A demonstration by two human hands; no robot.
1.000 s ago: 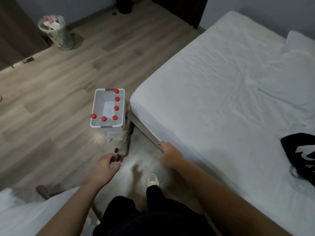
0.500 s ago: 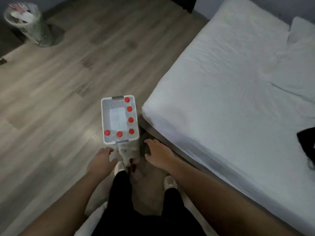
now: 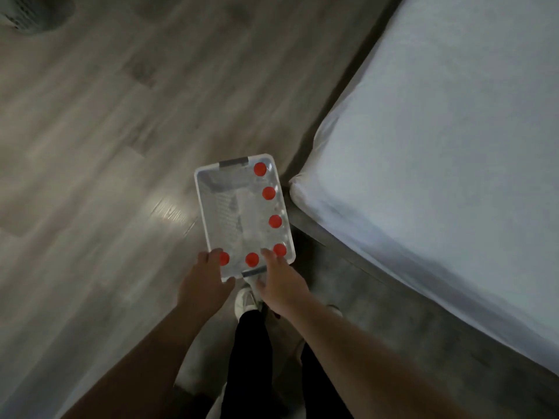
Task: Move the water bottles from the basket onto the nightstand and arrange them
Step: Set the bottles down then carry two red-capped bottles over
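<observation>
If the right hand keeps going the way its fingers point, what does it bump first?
Probably the red bottle cap in the near right corner of the basket; the right hand has its fingertips beside it. Height is hard to judge from above.

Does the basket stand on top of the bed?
No, the basket stands on the wooden floor, beside the corner of the bed.

This is a bedroom in somebody's home: a bed with a plain white sheet fills the right side, low on a grey base, and pale wood-look planks cover the floor, with a bin off in the far left corner
</observation>
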